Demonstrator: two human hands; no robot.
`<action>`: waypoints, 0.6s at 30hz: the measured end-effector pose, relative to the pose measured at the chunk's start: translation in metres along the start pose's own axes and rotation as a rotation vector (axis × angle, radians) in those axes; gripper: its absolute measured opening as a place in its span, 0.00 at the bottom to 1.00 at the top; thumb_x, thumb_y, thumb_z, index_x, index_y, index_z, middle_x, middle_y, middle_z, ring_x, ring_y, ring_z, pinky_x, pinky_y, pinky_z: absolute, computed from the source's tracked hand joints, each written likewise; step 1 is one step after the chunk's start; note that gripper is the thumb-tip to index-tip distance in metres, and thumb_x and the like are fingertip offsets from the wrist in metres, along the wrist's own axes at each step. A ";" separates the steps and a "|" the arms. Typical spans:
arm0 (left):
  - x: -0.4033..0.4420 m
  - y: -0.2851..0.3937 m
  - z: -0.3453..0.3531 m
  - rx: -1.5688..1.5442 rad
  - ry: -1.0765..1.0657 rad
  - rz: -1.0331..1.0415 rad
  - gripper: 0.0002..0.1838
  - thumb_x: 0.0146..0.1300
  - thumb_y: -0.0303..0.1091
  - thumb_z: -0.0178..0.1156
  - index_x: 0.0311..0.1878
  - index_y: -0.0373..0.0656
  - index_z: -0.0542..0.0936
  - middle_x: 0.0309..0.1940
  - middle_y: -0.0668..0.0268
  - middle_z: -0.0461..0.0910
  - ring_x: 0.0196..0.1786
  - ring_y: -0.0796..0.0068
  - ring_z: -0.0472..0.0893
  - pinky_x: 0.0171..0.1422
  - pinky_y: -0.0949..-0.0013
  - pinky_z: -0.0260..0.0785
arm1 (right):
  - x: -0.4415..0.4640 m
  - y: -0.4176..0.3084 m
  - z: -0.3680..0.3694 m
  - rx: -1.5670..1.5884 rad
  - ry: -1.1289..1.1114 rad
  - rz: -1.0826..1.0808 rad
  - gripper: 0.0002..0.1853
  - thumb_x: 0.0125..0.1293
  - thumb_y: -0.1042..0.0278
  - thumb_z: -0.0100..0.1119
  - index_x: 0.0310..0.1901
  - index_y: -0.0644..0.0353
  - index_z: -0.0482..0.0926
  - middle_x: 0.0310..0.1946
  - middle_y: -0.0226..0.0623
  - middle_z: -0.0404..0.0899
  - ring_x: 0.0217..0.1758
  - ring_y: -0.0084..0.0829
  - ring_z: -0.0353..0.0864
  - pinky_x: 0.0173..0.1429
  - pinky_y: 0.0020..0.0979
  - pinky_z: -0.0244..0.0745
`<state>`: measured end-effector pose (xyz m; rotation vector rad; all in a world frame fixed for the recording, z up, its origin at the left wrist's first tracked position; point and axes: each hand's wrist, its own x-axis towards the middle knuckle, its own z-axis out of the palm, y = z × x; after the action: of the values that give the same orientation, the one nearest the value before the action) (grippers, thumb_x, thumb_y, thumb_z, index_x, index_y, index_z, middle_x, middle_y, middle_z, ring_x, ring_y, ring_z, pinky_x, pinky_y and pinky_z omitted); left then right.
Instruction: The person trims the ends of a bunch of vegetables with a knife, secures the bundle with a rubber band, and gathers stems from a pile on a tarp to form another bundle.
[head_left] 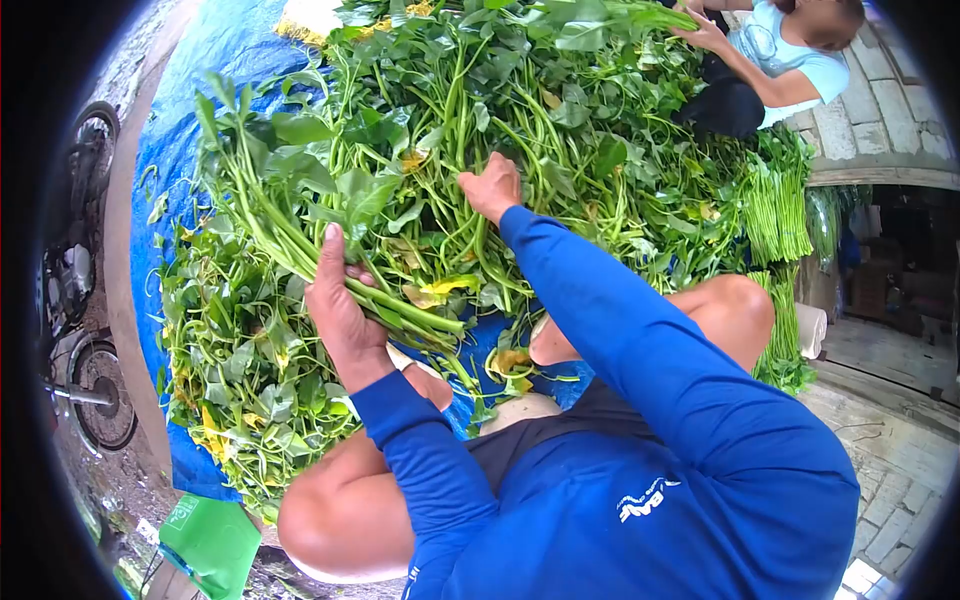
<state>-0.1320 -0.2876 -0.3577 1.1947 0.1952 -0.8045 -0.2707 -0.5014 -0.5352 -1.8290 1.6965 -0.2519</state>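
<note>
"What's carrying everything down there?"

"On my end, I see a wrinkled blue plastic tarp [215, 45], bare ahead and left of my left hand's [345, 305] grip and in a patch to its right."

"What lies on it?"

"A broad heap of long-stemmed, leafy greens [460, 100] beyond and right of the grip, and a spread of tangled green leaves [250, 350] to its left. I also spot a crumpled yellow leaf [512, 358] to its right."

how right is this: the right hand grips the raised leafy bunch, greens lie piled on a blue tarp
Wrong hand: in the head view, the left hand grips the raised leafy bunch; greens do lie piled on a blue tarp.
</note>
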 end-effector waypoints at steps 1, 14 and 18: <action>0.000 0.000 0.001 0.010 0.001 -0.016 0.13 0.72 0.43 0.74 0.36 0.50 0.82 0.21 0.78 0.73 0.20 0.88 0.72 0.22 0.82 0.62 | 0.000 -0.017 0.001 -0.029 -0.023 0.099 0.40 0.59 0.50 0.71 0.66 0.70 0.71 0.68 0.59 0.75 0.72 0.55 0.75 0.77 0.50 0.71; 0.028 -0.004 -0.011 0.034 0.070 -0.036 0.12 0.69 0.42 0.76 0.38 0.48 0.84 0.20 0.76 0.74 0.19 0.86 0.73 0.22 0.81 0.63 | 0.017 -0.042 0.008 0.097 -0.128 0.235 0.40 0.61 0.64 0.74 0.70 0.66 0.63 0.62 0.55 0.81 0.65 0.50 0.84 0.74 0.43 0.76; 0.031 -0.007 -0.013 0.008 0.068 -0.050 0.13 0.69 0.42 0.77 0.36 0.49 0.83 0.20 0.76 0.74 0.19 0.86 0.74 0.22 0.81 0.64 | 0.034 -0.025 -0.041 0.466 -0.303 0.153 0.24 0.59 0.75 0.73 0.57 0.69 0.77 0.46 0.47 0.87 0.47 0.42 0.89 0.54 0.41 0.87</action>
<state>-0.1105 -0.2911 -0.3845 1.2291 0.2784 -0.8092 -0.2661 -0.5471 -0.4983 -1.3152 1.4140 -0.2646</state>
